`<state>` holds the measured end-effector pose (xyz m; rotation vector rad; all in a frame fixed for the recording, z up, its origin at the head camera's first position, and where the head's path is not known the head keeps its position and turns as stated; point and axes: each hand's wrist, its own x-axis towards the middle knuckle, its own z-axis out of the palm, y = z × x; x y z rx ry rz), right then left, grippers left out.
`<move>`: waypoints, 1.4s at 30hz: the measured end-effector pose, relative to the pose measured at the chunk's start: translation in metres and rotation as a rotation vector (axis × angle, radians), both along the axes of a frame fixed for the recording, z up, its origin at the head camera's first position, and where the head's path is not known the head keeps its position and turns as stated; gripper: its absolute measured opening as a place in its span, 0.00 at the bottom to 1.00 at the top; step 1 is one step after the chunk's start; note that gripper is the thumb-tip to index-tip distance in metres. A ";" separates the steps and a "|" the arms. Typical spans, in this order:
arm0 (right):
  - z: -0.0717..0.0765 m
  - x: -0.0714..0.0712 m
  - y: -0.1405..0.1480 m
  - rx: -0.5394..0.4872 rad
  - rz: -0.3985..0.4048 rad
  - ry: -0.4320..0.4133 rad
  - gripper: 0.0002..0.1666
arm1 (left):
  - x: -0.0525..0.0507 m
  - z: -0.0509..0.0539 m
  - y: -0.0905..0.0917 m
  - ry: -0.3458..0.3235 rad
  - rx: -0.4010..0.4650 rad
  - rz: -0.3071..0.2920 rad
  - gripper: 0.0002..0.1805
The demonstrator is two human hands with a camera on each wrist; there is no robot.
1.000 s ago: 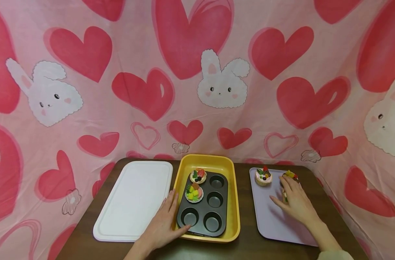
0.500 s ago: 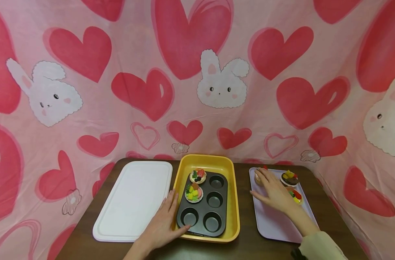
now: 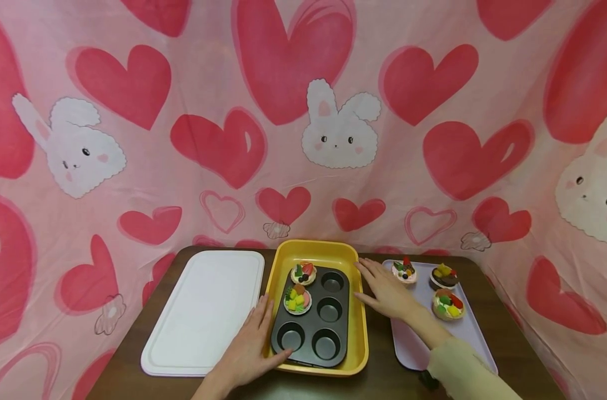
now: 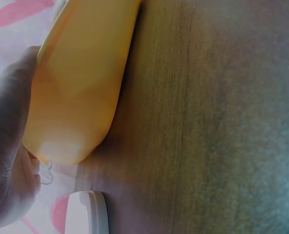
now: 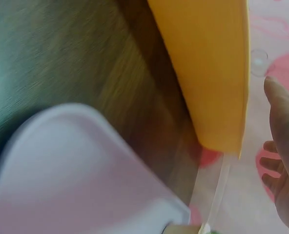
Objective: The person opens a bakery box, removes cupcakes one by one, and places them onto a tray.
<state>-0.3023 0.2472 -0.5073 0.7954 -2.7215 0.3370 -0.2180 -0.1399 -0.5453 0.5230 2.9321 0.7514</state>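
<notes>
In the head view my left hand rests along the left rim of a yellow tray, fingers straight, thumb over its front left corner. A dark muffin tin lies inside this tray. Two toy cupcakes fill its left column: one with strawberry and berries, one with yellow cubes. Beside the tray's right rim hovers my right hand, fingers extended, holding nothing. A gap shows between it and the yellow wall in the right wrist view.
On the right, a lilac tray bears a pink-cream cupcake, a chocolate one and a fruit-topped one. A white board lies left on the brown table. A heart-patterned cloth hangs behind.
My right hand has moved left, from over the chocolate cupcake, past the pink-cream one, to the yellow tray's right side. The cupcakes on the lilac tray are uncovered. My left hand stays put.
</notes>
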 end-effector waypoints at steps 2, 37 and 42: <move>0.001 -0.005 -0.008 0.007 0.020 -0.001 0.48 | 0.000 0.000 0.000 0.001 0.002 0.003 0.68; 0.005 -0.072 -0.099 0.108 0.097 -0.308 0.54 | 0.000 -0.001 0.000 0.014 -0.008 -0.007 0.68; 0.016 -0.066 -0.116 0.199 0.070 -0.352 0.54 | 0.000 -0.001 0.000 0.008 -0.001 -0.007 0.68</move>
